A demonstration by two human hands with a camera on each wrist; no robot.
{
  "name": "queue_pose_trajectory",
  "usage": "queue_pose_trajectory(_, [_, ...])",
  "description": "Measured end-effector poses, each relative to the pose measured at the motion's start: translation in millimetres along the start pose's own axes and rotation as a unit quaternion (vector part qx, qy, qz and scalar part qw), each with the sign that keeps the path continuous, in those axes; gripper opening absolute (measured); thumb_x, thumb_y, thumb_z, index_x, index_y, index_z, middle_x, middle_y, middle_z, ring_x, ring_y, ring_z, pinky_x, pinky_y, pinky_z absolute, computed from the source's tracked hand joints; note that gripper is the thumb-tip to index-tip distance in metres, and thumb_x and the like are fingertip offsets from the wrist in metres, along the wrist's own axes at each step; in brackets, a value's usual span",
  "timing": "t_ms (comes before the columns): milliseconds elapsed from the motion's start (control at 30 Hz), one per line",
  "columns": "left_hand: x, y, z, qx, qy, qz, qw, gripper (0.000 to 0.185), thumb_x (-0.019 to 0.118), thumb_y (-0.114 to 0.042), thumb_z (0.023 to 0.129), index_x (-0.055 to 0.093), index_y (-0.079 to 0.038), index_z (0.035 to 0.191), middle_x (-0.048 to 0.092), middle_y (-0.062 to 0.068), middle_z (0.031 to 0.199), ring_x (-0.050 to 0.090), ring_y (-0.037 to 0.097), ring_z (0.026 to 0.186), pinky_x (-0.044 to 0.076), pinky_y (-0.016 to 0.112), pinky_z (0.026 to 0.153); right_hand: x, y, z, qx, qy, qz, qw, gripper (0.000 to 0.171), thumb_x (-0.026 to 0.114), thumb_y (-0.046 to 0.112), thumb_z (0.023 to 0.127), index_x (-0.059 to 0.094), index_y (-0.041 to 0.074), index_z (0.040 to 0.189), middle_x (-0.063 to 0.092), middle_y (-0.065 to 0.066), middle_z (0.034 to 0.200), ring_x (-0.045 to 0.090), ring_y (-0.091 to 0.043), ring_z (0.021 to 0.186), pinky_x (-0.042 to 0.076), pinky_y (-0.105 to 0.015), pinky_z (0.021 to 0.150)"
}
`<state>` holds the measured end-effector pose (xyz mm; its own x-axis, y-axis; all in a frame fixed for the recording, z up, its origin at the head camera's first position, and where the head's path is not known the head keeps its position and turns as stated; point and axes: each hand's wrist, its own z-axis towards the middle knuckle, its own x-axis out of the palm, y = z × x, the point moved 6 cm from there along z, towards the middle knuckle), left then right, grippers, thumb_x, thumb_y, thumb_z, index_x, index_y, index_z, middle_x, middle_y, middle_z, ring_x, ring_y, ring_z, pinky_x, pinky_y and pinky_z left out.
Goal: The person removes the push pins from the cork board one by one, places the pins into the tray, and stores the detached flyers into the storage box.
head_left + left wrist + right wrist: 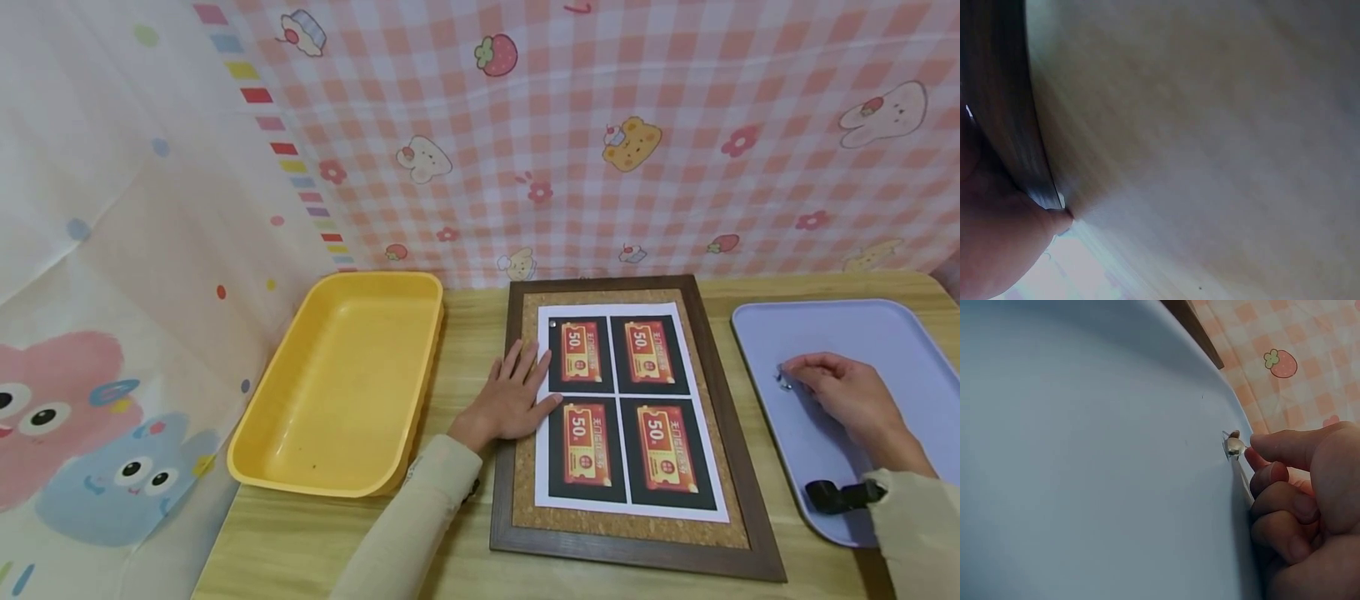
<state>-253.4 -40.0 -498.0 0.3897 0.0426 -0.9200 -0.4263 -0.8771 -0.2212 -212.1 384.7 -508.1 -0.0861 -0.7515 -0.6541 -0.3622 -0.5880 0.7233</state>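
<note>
Grip first: the right hand pinches a small clear pushpin between thumb and fingertip, low over the lilac tray at the bench's right edge, its other fingers curled in. Left hand lies flat with fingers straight and spread, pressing the left edge of the sheet of coupons onto the framed corkboard in the middle of the bench. One pin sits in the sheet's far left corner, and a yellow tray stands toward the left edge.

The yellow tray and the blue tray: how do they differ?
The yellow tray is deep with high walls; the blue tray is flat and shallow. The yellow tray lies left of the corkboard, untouched; the blue one lies right, with the right hand pinching a pin on it. Both sit on the table.
</note>
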Motion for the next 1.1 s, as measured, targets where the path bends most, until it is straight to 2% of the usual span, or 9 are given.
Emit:
queue_pose_trajectory(233, [-6.1, -0.6, -4.8, 0.009, -0.012, 0.006, 0.9999, 0.074, 0.023, -0.060, 0.103, -0.002, -0.022, 0.160, -0.012, 0.001, 0.167, -0.019, 0.023, 0.152, 0.000, 0.049, 0.123, 0.8, 6.9, -2.2, -0.019, -0.011, 0.000, 1.000, 0.043, 0.047, 0.035, 0.103, 0.062, -0.001, 0.121, 0.046, 0.036, 0.080, 0.046, -0.006, 0.080, 0.041, -0.021, 0.061])
queue_pose_trajectory(500, [1.6, 3.6, 0.2, 0.004, -0.004, -0.005, 1.0000, 0.075, 0.024, -0.062, 0.102, -0.005, -0.024, 0.160, -0.017, -0.002, 0.166, -0.024, 0.021, 0.150, -0.002, 0.050, 0.123, 0.2, 8.4, -3.5, -0.017, -0.020, 0.007, 1.000, 0.043, 0.048, 0.037, 0.102, 0.062, 0.001, 0.119, 0.048, 0.033, 0.081, 0.048, -0.004, 0.077, 0.043, -0.020, 0.059])
queue_pose_trajectory(667, [5.5, 3.9, 3.7, 0.006, -0.004, -0.009, 0.9999, 0.075, 0.024, -0.062, 0.102, -0.006, -0.025, 0.159, -0.019, -0.003, 0.165, -0.026, 0.019, 0.149, -0.004, 0.050, 0.122, -3.1, 11.6, -4.4, -0.016, -0.016, 0.037, 0.999, 0.034, 0.048, 0.035, 0.102, 0.062, 0.006, 0.112, 0.052, 0.030, 0.075, 0.049, -0.003, 0.071, 0.043, -0.022, 0.057])
queue_pose_trajectory(767, [4.7, 2.8, 2.9, 0.003, 0.000, -0.012, 0.9999, 0.074, 0.024, -0.062, 0.102, -0.007, -0.026, 0.159, -0.020, -0.004, 0.164, -0.027, 0.018, 0.148, -0.005, 0.049, 0.122, -5.6, 18.6, -4.0, -0.032, -0.016, 0.039, 0.999, 0.030, 0.050, 0.035, 0.102, 0.062, 0.008, 0.108, 0.054, 0.026, 0.075, 0.048, -0.002, 0.070, 0.042, -0.023, 0.058])
queue_pose_trajectory(867, [3.7, 1.7, 1.4, -0.001, 0.004, -0.007, 1.0000, 0.073, 0.024, -0.061, 0.102, -0.010, -0.027, 0.158, -0.022, -0.006, 0.163, -0.028, 0.016, 0.148, -0.005, 0.047, 0.123, -7.4, 29.6, -3.7, -0.056, -0.017, 0.033, 0.998, 0.029, 0.051, 0.036, 0.102, 0.064, 0.010, 0.108, 0.054, 0.030, 0.077, 0.048, 0.003, 0.072, 0.042, -0.020, 0.060])
queue_pose_trajectory(967, [3.5, 1.6, 1.0, -0.004, 0.002, 0.003, 1.0000, 0.073, 0.023, -0.061, 0.102, -0.010, -0.027, 0.158, -0.022, -0.005, 0.164, -0.028, 0.016, 0.148, -0.005, 0.046, 0.123, -7.2, 41.6, -4.0, -0.071, -0.003, 0.053, 0.996, 0.025, 0.055, 0.037, 0.101, 0.066, 0.016, 0.106, 0.055, 0.026, 0.073, 0.048, 0.003, 0.070, 0.041, -0.021, 0.058])
queue_pose_trajectory(1100, [2.7, 1.5, 0.5, -0.007, 0.002, 0.002, 1.0000, 0.074, 0.024, -0.061, 0.102, -0.010, -0.025, 0.158, -0.020, -0.004, 0.164, -0.027, 0.015, 0.148, -0.004, 0.046, 0.123, -2.6, 56.8, -3.7, -0.078, 0.023, 0.097, 0.992, 0.017, 0.058, 0.038, 0.100, 0.067, 0.023, 0.101, 0.055, 0.012, 0.065, 0.048, -0.006, 0.062, 0.039, -0.028, 0.052])
